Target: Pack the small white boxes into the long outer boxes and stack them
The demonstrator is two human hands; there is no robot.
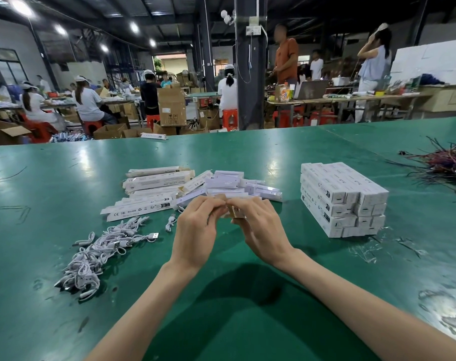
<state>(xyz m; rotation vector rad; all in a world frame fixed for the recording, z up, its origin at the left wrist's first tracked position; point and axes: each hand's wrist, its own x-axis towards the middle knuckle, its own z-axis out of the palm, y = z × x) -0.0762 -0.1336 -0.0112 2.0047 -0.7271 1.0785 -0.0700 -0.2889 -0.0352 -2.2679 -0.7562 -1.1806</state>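
Both forearms reach over the green table (pixel 247 321). The left hand (pixel 195 230) and right hand (pixel 260 230) meet in front, fingers curled, both pinching the near end of one outer box (pixel 236 211) held just above the table. Its brown flap shows between the fingertips; the rest of it is hidden behind the hands.

Left of the hands lies a tangled heap of white cables (pixel 96 251), with one loose cable (pixel 171 223) near the left hand. Beyond the heap, flat outer boxes (pixel 143 204) lie in a loose pile. Just behind the hands sits a jumble of small boxes (pixel 234 183), touching that pile.

To the right, well apart from the hands, packed long boxes form a neat stack (pixel 341 199), several layers high. Farther right, dark wires (pixel 445 162) sprawl at the table's edge.

Past the table, a tall carton (pixel 171 105) stands on the floor, and workers (pixel 87 100) sit at other tables.
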